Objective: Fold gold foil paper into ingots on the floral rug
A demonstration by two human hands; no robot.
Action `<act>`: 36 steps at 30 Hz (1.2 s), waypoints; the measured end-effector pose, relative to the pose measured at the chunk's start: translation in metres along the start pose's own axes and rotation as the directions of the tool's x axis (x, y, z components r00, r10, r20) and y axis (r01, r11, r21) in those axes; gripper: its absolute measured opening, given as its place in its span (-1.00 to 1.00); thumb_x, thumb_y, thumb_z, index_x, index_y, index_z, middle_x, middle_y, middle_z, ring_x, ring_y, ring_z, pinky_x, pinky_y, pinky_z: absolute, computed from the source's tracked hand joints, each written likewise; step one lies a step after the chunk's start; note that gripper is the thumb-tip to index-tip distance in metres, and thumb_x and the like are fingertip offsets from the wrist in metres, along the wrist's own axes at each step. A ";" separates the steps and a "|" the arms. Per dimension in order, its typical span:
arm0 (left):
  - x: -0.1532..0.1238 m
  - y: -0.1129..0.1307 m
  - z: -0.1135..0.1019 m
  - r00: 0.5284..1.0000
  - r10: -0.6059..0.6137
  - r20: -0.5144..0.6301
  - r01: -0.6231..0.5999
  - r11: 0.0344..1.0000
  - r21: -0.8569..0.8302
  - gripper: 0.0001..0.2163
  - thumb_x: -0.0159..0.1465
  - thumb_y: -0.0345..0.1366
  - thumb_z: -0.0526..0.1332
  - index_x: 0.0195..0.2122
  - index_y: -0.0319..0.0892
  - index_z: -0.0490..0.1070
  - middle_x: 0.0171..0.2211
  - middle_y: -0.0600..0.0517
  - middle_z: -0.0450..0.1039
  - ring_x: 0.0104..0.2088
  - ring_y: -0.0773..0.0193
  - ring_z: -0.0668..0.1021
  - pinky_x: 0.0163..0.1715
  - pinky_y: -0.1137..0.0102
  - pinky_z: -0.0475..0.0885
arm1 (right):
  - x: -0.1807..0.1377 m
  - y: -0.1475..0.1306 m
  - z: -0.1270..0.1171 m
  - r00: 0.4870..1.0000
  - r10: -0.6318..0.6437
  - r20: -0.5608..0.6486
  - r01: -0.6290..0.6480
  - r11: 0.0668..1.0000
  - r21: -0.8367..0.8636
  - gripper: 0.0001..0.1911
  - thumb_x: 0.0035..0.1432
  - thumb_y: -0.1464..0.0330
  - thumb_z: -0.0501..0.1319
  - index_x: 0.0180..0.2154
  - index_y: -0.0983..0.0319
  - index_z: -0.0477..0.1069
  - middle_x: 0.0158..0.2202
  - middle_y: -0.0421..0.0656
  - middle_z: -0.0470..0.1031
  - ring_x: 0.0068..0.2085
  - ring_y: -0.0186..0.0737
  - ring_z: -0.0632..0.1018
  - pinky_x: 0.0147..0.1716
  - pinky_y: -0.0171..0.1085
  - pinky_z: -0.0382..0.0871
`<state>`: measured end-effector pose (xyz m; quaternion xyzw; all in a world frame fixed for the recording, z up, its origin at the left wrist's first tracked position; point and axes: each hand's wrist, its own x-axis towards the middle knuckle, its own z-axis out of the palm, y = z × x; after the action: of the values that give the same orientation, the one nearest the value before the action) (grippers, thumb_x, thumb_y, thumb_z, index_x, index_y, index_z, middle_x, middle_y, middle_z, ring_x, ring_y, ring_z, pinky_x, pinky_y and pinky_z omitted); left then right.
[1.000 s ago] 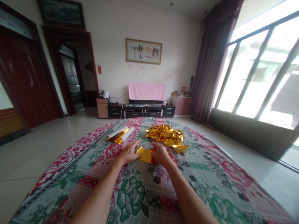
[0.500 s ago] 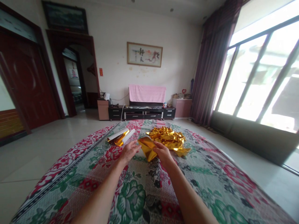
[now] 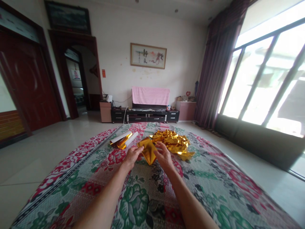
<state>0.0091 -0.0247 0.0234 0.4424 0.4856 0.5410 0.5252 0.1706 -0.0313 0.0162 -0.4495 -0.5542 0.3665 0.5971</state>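
A folded piece of gold foil paper (image 3: 149, 152), its point facing down toward me, hangs above the cloth between my hands. Thumb and fingers of my left hand (image 3: 132, 156) pinch its left edge. Beside the right edge is my right hand (image 3: 164, 156), fingers apart and curved; whether a fingertip touches the foil, I cannot tell. Just behind and to the right lies a heap of folded gold foil pieces (image 3: 172, 140). Rolled sheets of gold foil paper with white backs (image 3: 121, 140) lie beyond my left hand.
A flowered cloth (image 3: 133, 203) in red, green and grey covers the round surface under my hands. Against the far wall stand a low black cabinet (image 3: 146, 118) and a screen draped with a pink cloth (image 3: 150, 95). A window (image 3: 267, 73) is on the right.
The foil piece has shifted slightly left and turned. My left hand has taken hold of its left edge, while the right hand's fingers have loosened and spread from its right side.
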 end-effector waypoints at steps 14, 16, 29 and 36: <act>-0.004 0.001 0.006 0.999 0.035 0.027 -0.031 0.987 -0.156 -0.65 -0.06 -0.29 0.35 -0.22 -0.27 0.42 -0.35 -0.03 0.49 -0.47 0.36 0.52 -0.60 0.55 0.38 | 0.002 0.004 0.008 0.963 0.176 -0.205 -0.091 0.925 0.369 -0.45 -0.21 0.27 0.26 -0.10 0.22 0.25 -0.61 -0.38 0.25 -0.60 -0.43 0.33 -0.61 -0.42 0.22; -0.004 0.001 0.005 0.989 0.148 0.022 -0.146 0.987 -0.071 -0.54 -0.03 -0.31 0.31 -0.05 -0.20 0.36 -0.29 -0.01 0.49 -0.44 0.37 0.51 -0.56 0.56 0.38 | 0.004 0.005 0.006 0.966 0.107 -0.236 -0.040 0.961 0.275 -0.46 -0.19 0.29 0.22 -0.08 0.24 0.23 -0.65 -0.41 0.19 -0.65 -0.45 0.26 -0.67 -0.44 0.13; -0.006 0.004 -0.010 0.956 0.088 0.282 -0.074 0.996 -0.059 -0.64 0.02 -0.30 0.23 -0.11 -0.17 0.44 -0.23 -0.03 0.50 -0.35 0.29 0.51 -0.48 0.49 0.37 | 0.002 -0.001 -0.013 0.983 0.148 -0.110 -0.118 0.964 0.238 -0.57 -0.24 0.35 0.16 -0.22 0.23 0.18 -0.69 -0.43 0.21 -0.71 -0.45 0.27 -0.72 -0.45 0.05; -0.002 0.002 -0.010 0.979 0.103 0.176 -0.094 0.994 -0.056 -0.71 -0.07 -0.34 0.25 -0.27 -0.24 0.51 -0.41 0.00 0.52 -0.43 0.33 0.49 -0.47 0.49 0.33 | 0.005 0.003 -0.013 0.992 0.104 -0.067 -0.086 0.968 0.238 -0.64 -0.23 0.35 0.18 -0.28 0.22 0.19 -0.73 -0.44 0.22 -0.73 -0.48 0.22 -0.73 -0.47 0.03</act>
<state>-0.0011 -0.0270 0.0242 0.5000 0.4009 0.5359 0.5497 0.1844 -0.0278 0.0153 -0.4161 -0.4607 0.4393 0.6493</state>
